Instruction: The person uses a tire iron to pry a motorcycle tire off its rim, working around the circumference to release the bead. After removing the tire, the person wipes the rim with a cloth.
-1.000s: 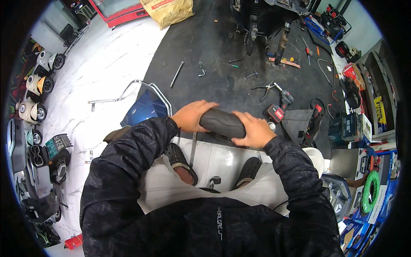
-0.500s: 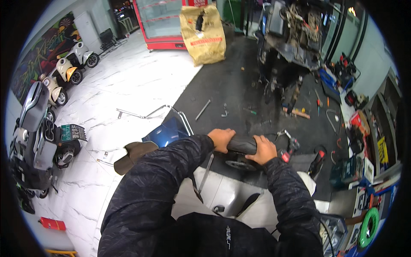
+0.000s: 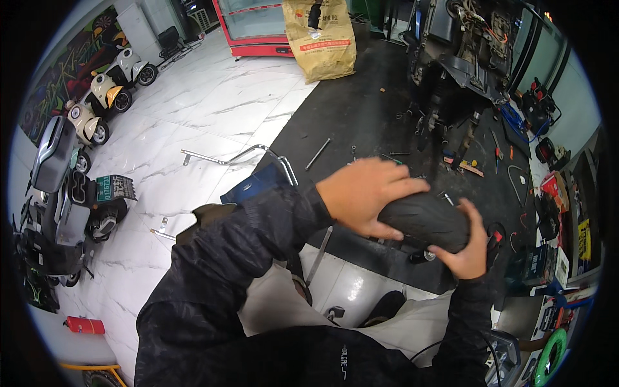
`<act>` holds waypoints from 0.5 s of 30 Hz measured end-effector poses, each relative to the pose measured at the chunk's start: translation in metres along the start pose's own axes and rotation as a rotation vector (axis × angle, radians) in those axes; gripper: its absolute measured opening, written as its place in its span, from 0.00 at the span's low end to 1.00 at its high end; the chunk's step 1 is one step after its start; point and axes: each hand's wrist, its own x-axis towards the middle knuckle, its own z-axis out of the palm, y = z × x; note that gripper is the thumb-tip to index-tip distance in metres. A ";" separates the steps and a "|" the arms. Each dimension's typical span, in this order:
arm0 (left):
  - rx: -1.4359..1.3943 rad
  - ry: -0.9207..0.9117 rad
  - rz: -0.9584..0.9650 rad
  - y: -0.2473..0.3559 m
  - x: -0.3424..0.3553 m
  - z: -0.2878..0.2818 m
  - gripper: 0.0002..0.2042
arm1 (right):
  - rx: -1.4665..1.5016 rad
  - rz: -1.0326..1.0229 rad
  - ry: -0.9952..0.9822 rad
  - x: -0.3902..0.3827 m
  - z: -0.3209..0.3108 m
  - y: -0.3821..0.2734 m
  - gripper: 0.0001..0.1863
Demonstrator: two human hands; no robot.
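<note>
Both my hands are on a small wheel with a black tyre [image 3: 425, 222], held up above the dark mat in front of me. My left hand [image 3: 374, 197] grips its left end, fingers over the top and thumb below. At the right end my right hand [image 3: 467, 248] clasps the tyre between fingers and thumb. A dark round part [image 3: 422, 256] with a lighter ring shows just beneath the tyre; whether it belongs to the wheel I cannot tell. The rest of the wheel is hidden.
A partly stripped scooter [image 3: 467, 71] stands on the dark mat [image 3: 367, 119] ahead. Left of my hands lie a bent metal tube [image 3: 242, 155] and a blue panel [image 3: 255, 186]. Scattered tools include a rod [image 3: 318, 155]. A yellow sack [image 3: 322, 48] leans by a red cooler [image 3: 261, 49].
The wheel has been raised and moved to the right, tilting down at its right end. My hands have moved with it and now sit farther apart.
</note>
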 end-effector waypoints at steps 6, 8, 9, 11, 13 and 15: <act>-0.248 -0.644 -0.318 -0.021 -0.085 0.092 0.51 | -0.184 0.150 -0.669 -0.029 0.070 0.038 0.64; -0.263 -0.490 -0.271 -0.031 -0.106 0.105 0.50 | -0.252 -0.069 -0.477 -0.040 0.079 0.042 0.62; -0.280 -0.457 -0.307 -0.034 -0.115 0.109 0.49 | -0.272 0.032 -0.560 -0.043 0.084 0.042 0.61; -0.201 -0.408 -0.300 -0.041 -0.124 0.111 0.49 | -0.315 0.096 -0.616 -0.046 0.090 0.043 0.58; -0.239 -0.528 -0.451 -0.048 -0.128 0.112 0.49 | -0.300 0.081 -0.603 -0.044 0.096 0.046 0.57; -0.296 -0.640 -0.625 -0.055 -0.134 0.114 0.51 | -0.313 0.054 -0.571 -0.043 0.104 0.051 0.54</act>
